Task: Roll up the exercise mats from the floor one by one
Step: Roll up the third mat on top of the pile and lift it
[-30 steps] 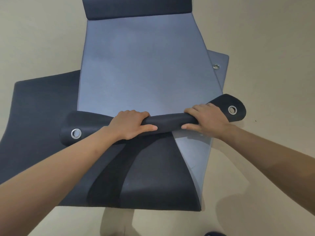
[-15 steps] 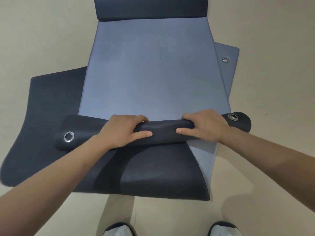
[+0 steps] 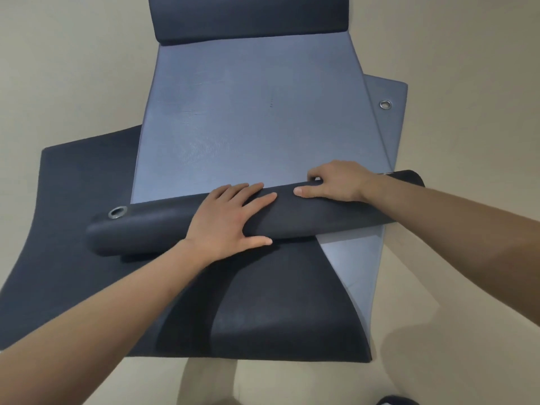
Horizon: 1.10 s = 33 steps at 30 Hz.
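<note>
1. Nearest you, a dark mat [image 3: 263, 317] lies flat across the floor [image 3: 58, 68], underneath the one you are working. It is not yet rolled.
2. On top of it sits the roll [image 3: 146, 229], the started end of the blue-grey mat [image 3: 248, 112]. Its dark side faces out, and a grommet [image 3: 117, 212] shows near its left end.
3. Your left hand [image 3: 230, 220] lies flat on the middle of the roll with fingers straight and thumb spread toward you, so it is a pressing palm with no grip. Your right hand [image 3: 336, 182] has its fingers curled over the roll's far side and its thumb along the top, so its grip is closed on the roll.
4. You are early in rolling the first mat, and most of its length lies flat ahead of you.
5. The next move calls for an even push away from you with both hands. The roll sits slightly askew, right end farther off, so bring the left end level and keep the turns tight.
6. Half a second ago your left fingers wrapped the roll, and now they lie flat on it. The roll has travelled farther up the mat and thickened. The grommet at its right end has turned almost out of sight.
7. At the far end lies a dark band [image 3: 248, 16]. I cannot tell whether it is this mat's folded end or another mat.
</note>
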{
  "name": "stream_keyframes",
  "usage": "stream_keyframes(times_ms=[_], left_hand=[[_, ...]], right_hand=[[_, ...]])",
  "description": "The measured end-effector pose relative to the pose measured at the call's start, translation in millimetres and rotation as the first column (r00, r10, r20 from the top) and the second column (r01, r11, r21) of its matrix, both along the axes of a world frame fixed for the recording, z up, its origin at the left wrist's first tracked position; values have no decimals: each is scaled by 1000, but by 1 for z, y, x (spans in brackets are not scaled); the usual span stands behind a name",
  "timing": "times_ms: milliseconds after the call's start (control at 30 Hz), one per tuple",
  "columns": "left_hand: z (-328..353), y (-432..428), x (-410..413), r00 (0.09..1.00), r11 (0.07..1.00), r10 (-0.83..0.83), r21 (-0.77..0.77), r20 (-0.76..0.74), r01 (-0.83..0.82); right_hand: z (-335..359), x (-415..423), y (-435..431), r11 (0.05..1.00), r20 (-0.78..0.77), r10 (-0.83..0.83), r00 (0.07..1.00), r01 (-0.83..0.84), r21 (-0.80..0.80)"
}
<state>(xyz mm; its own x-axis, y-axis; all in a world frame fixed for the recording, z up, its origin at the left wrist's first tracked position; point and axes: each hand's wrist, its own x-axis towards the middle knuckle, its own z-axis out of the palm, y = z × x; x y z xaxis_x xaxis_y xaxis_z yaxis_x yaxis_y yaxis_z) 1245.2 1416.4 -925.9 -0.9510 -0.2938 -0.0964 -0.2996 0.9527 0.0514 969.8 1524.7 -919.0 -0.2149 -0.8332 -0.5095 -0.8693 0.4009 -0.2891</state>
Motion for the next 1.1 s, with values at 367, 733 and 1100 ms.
stream_keyframes(times_ms=[367,733,1100], left_hand=[[7,-60,-44,984,861,64,490,167,-139],[17,-70,-49,1000,976,29,218,-13,-25],[25,-66,-48,996,995,88,-54,20,-87]], right_hand=[[-31,30,64,840,-452,83,888,-306,-448],[-31,-3,42,839,-406,121,906,-313,-446],[23,-36,-13,977,54,18,998,-6,-214]])
